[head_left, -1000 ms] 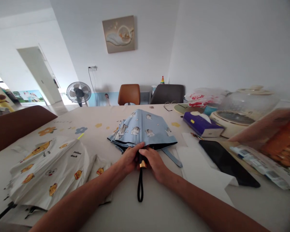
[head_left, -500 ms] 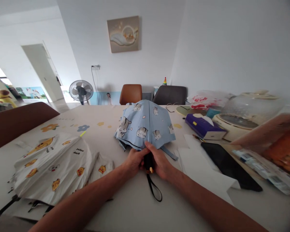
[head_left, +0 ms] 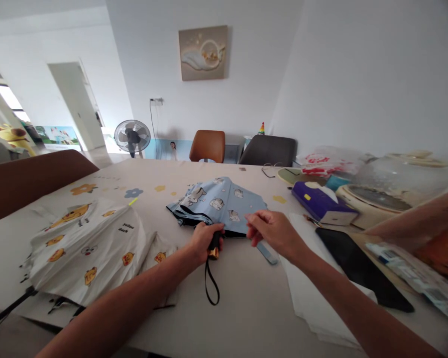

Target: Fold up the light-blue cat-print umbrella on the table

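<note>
A light blue folding umbrella (head_left: 224, 199) with cartoon hamsters lies on the table, its canopy collapsed and loosely folded. My left hand (head_left: 205, 241) is wrapped round its black handle, which has a gold end and a black wrist loop (head_left: 212, 291). At the canopy's right edge is my right hand (head_left: 271, 231), fingers bent in; whether they pinch the cloth is hidden. A blue strap (head_left: 267, 252) sticks out below that hand. To the left lies a white umbrella (head_left: 85, 253) with yellow ducks, loosely folded, partly behind my left forearm.
On the right are white paper sheets (head_left: 309, 288), a black tablet-like slab (head_left: 362, 268), a purple tissue box (head_left: 321, 204) and a lidded cooker (head_left: 377, 199). Glasses (head_left: 271, 170) lie at the back. Chairs (head_left: 207, 145) stand beyond the table.
My right hand has left the handle and moved right to the canopy's edge. The blue umbrella has sunk lower and flatter, its handle shifting left in my left hand.
</note>
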### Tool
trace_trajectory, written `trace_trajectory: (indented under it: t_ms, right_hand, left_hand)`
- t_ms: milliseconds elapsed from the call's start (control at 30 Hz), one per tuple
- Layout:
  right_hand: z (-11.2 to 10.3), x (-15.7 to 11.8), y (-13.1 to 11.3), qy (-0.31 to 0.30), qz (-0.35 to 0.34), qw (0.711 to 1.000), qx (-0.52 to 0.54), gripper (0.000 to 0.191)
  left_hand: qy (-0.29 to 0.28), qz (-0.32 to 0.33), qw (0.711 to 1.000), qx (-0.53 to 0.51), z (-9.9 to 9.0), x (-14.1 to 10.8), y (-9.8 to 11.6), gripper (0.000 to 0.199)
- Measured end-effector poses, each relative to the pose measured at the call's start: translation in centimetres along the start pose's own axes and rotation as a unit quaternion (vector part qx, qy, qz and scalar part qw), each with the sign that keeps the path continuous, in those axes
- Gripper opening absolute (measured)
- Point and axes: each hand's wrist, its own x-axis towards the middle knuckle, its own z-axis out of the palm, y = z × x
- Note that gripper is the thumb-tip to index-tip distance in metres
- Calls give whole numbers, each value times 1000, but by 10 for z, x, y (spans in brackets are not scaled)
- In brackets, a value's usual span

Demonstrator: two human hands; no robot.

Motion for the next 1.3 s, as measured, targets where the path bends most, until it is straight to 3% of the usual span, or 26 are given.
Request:
trace_trajectory:
  t_ms: [100, 233, 367, 533, 667, 800, 967, 1100, 1200, 1300]
  right_hand:
    - [-25, 18, 1, 40, -48, 992, -114, 25]
    - [-59, 47, 22, 95, -24, 961, -260, 14]
    - [-74, 64, 52, 64, 114, 975, -179, 15]
    - [-64, 73, 60, 24, 187, 978, -88, 33]
    - [-49, 78, 52, -11, 206, 977, -49, 43]
    - [-34, 81, 52, -47, 235, 970, -28, 35]
    - [-32, 88, 41, 6, 256, 956, 141, 11]
    - [-41, 92, 14, 46, 203, 942, 265, 2]
    - [-38, 88, 7, 0, 138, 918, 372, 23]
    - [-25, 81, 17, -73, 206, 901, 374, 43]
  left_hand:
    - [-2, -28, 1000, 6, -3, 1, 6, 14]
    - [-24, -51, 998, 41, -16, 7, 10, 18]
    - [-33, -65, 994, 76, -30, 11, 8, 27]
    - [-35, -55, 997, 45, -35, 9, 5, 26]
    - [-32, -60, 998, 15, -35, 10, 6, 25]
    - [-49, -63, 997, -19, -38, 15, 5, 28]
    - [-54, -72, 995, -52, -43, 16, 4, 28]
    - [-45, -73, 995, -52, -43, 15, 6, 27]
    - [-42, -78, 995, -54, -43, 14, 8, 27]
    - [-35, -77, 995, -58, -42, 14, 10, 27]
